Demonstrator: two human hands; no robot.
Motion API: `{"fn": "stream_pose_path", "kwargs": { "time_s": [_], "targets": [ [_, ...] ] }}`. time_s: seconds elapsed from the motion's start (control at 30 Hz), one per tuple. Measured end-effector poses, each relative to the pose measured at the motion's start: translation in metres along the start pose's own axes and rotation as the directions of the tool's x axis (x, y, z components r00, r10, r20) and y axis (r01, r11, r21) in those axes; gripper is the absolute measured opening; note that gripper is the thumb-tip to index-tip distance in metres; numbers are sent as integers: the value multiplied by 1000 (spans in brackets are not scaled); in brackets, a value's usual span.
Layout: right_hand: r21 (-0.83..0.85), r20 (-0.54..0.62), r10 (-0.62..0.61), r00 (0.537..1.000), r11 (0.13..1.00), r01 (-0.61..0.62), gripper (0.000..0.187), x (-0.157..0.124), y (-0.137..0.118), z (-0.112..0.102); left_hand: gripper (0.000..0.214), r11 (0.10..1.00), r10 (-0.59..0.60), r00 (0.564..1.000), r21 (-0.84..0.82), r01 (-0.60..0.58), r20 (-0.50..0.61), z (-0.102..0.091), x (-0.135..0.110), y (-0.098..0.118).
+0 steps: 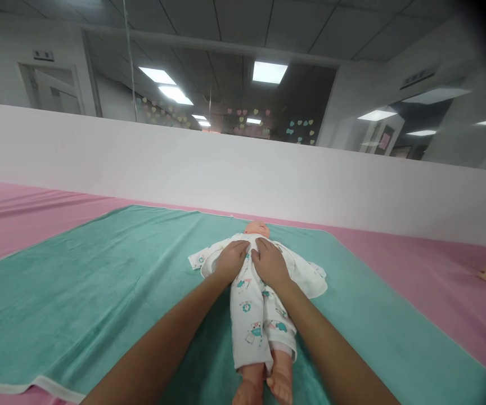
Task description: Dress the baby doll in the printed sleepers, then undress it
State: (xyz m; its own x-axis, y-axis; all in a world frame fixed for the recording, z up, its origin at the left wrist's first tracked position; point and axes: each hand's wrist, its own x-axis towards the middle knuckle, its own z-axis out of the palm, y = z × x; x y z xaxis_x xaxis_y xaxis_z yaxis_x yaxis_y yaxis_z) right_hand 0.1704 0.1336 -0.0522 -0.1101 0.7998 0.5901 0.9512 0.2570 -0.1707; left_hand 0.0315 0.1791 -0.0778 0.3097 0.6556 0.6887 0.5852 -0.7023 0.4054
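A smooth plastic baby doll [257,228] lies on its back on a teal plush blanket [120,287] edged in white. The long white cotton trousers [246,323] with teal-and-pink prints already cover its legs. The white printed cotton top [306,275] fans out on both sides of the doll, its front seemingly not yet closed. My left hand [232,260] and right hand [270,262] rest, fingers bent, over the doll's middle; whether either pinches cloth, I cannot tell.
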Motion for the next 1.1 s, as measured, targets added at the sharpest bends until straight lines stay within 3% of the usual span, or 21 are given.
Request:
{"fn": "stream_pose_path", "kwargs": {
  "time_s": [0.27, 0.4, 0.57, 0.8, 0.97, 1.1],
  "targets": [
    [30, 147, 43, 988, 998, -48, 43, 8, 10, 4, 38, 1000, 4, 997, -6, -4, 71, 4, 0, -4],
    [71, 238, 7, 971, 997, -24, 44, 21, 19, 4, 39, 1000, -14, 996, 11, 13, 85, 6, 0, -8],
    [182, 325, 49, 944, 977, -114, 46, 44, 32, 8, 41, 994, -70, 990, 89, 59, 126, 3, 0, -10],
    [326, 309, 44, 950, 933, -150, 40, 50, 45, 12, 36, 981, -121, 983, 167, 97, 140, 1, 0, -10],
    [609, 212, 116, 970, 761, -224, 43, 25, 67, 18, 34, 961, -122, 982, 265, 80, 146, -2, -2, -12],
    [670, 136, 236, 962, 693, -264, 39, 6, 83, 26, 27, 951, -96, 984, 305, 46, 150, -5, -4, -10]
  ]
}}
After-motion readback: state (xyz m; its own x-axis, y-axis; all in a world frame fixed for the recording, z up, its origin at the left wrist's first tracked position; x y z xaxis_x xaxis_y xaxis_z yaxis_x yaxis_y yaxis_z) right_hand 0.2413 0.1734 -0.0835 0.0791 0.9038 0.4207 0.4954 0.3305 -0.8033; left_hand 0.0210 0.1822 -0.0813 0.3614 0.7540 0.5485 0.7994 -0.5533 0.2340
